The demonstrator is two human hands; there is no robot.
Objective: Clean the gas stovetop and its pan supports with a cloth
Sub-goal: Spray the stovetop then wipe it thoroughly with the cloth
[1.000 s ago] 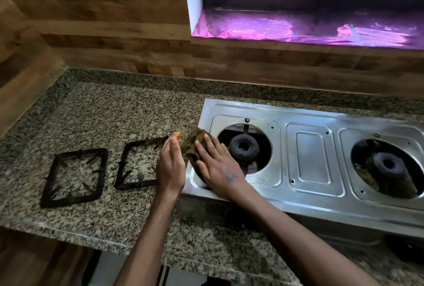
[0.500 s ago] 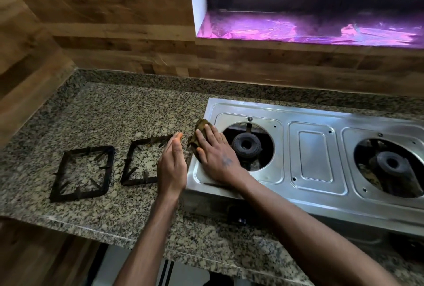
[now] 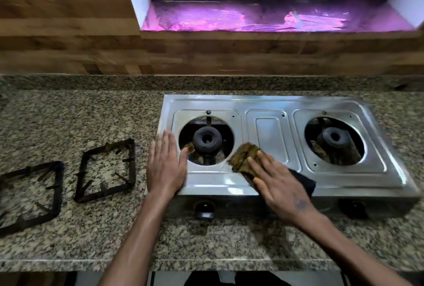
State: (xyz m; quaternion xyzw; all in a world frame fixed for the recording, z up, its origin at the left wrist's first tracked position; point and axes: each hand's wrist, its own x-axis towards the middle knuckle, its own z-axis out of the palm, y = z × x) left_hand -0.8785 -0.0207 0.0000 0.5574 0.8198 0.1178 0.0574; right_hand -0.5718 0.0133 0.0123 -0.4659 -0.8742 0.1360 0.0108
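- Head view looks down on a stainless-steel two-burner gas stovetop (image 3: 270, 104) that sits on a speckled granite counter (image 3: 68, 113); every place below is given relative to this stovetop.
- The right hand (image 3: 278, 186) lies flat, fingers straight, on a brownish-green cloth (image 3: 244, 159), pressing it onto the steel top near the front edge, between the left burner opening and the raised centre panel.
- A dark part of the cloth sticks out from under that hand toward the stovetop's right side.
- The left hand (image 3: 165, 166) rests palm-down with its fingers extended and together on the stovetop's front-left corner, gripping nothing; its thumb reaches the rim of the left burner opening.
- A black round left burner (image 3: 207, 140) and a black round right burner (image 3: 333, 138) sit bare in their circular openings, with no supports over them.
- Two black square metal pan supports lie on the counter to the left of the stovetop: the nearer support (image 3: 132, 162) just beside it, the farther support (image 3: 58, 189) beyond that, partly cut off by the frame edge.
- Behind the stovetop rises a wooden plank wall (image 3: 68, 33), with a purple-lit window sill (image 3: 252, 18) above it.
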